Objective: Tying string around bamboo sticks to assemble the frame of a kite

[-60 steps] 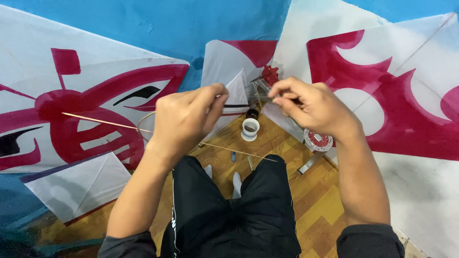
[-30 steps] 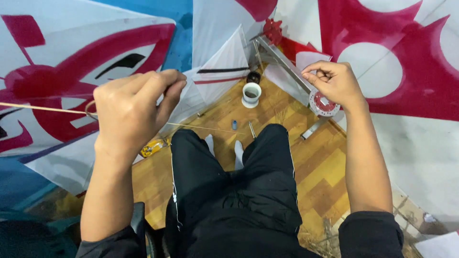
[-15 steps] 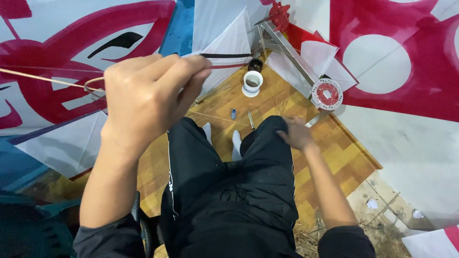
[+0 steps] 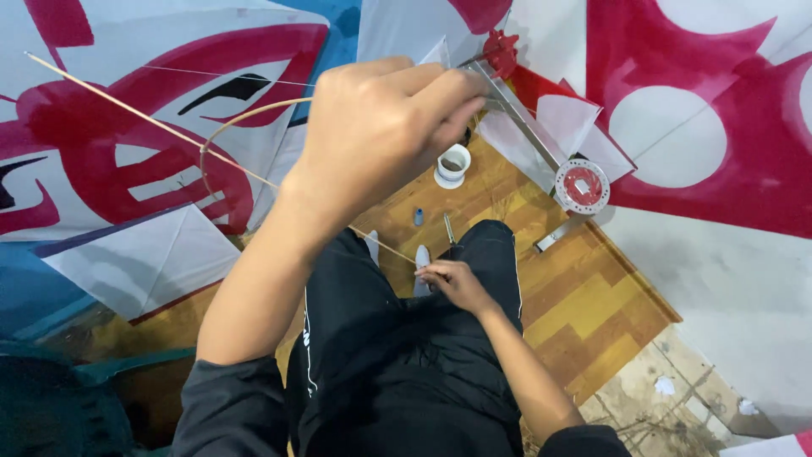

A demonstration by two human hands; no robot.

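No packages, labels, signs or screens anywhere among the painted sheets and floor clutter.

Wooden floor: kites, white cup

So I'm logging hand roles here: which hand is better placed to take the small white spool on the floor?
Probably the right hand: it rests low on the knee, apparently free. The left hand is raised, pinching the thin stick above the white spool.
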